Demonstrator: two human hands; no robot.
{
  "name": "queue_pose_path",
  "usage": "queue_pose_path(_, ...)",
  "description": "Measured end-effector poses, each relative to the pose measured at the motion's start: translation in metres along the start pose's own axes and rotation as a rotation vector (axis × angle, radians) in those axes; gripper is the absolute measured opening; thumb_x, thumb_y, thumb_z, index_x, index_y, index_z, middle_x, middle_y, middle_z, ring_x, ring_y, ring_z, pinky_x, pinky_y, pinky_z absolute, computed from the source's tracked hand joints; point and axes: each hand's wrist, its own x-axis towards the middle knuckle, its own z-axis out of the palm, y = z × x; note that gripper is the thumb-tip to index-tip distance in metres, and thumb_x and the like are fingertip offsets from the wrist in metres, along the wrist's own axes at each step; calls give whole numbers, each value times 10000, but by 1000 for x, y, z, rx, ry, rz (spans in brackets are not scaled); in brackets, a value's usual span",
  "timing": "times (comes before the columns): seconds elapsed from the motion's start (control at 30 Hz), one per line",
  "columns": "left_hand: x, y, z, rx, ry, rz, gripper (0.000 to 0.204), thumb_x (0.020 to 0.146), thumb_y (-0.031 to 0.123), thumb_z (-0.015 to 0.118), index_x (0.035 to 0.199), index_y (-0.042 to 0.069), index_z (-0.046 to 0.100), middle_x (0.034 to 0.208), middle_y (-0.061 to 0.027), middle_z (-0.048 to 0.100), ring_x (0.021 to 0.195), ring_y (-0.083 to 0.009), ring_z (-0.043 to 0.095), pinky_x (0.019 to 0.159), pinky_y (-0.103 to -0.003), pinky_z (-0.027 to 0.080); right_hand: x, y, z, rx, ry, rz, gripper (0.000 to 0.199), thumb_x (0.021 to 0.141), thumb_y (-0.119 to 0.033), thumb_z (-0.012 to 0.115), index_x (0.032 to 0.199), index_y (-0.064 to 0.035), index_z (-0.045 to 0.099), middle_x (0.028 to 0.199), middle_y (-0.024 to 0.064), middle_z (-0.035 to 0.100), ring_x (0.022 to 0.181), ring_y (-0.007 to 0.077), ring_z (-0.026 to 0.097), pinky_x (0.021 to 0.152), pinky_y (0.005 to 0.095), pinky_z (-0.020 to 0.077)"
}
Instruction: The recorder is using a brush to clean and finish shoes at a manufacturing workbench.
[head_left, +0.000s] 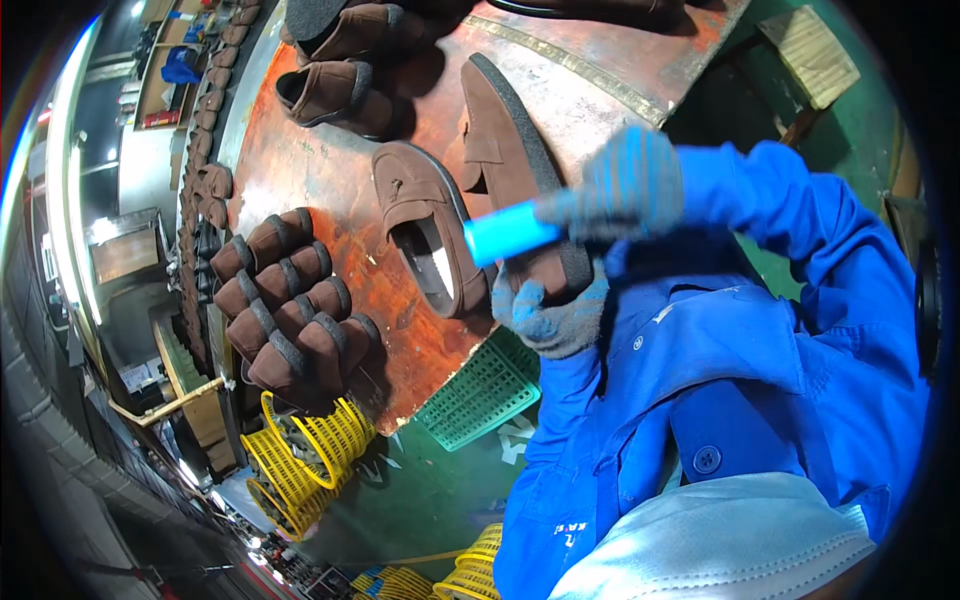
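A brown suede loafer is tipped on its side over the table, toe pointing away and dark sole facing right. Its heel end rests in my left hand, gloved in grey and blue, with the fingers closed around it. Above the heel my right hand, in a matching striped glove, is closed on a smooth bright blue bar. The bar's exact kind cannot be made out, and it overlaps the shoe in view; contact is unclear. Just left, a second brown loafer with a tassel stands upright, opening up.
More brown shoes sit at the table's far side, and several are grouped at its left. The worn reddish table ends near me above a green crate. Yellow baskets stand on the floor; a shoe-lined rack runs along the left.
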Motion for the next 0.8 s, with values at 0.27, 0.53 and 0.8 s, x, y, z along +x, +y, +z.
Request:
queue_pose_path(0.27, 0, 9, -10, 65, -67, -15, 897, 512, 294, 966, 1130, 116, 340, 1181, -189, 418, 1061, -351, 470, 911, -481, 410, 30, 86, -25, -336, 21, 122, 405, 949, -364, 601, 1350, -316, 580, 665, 105, 592, 542, 276, 579, 532, 382, 465)
queue_pose_path(0.53, 1, 7, -14, 102, -92, 32, 948, 506, 278, 968, 1193, 73, 347, 1195, -189, 427, 1093, -357, 469, 936, -484, 419, 52, 134, 10, -186, 202, 553, 510, 968, -539, 487, 1426, -313, 481, 1105, 126, 693, 807, 321, 688, 716, 403, 565)
queue_pose_path(0.8, 75, 28, -38, -251, -458, -477, 515, 851, 183, 742, 1244, -85, 545, 1111, -166, 650, 941, -215, 649, 823, -327, 529, 39, 96, 72, 369, 705, 763, 526, 983, -479, 506, 1427, -199, 478, 1272, 194, 614, 1172, 356, 590, 1003, 413, 449)
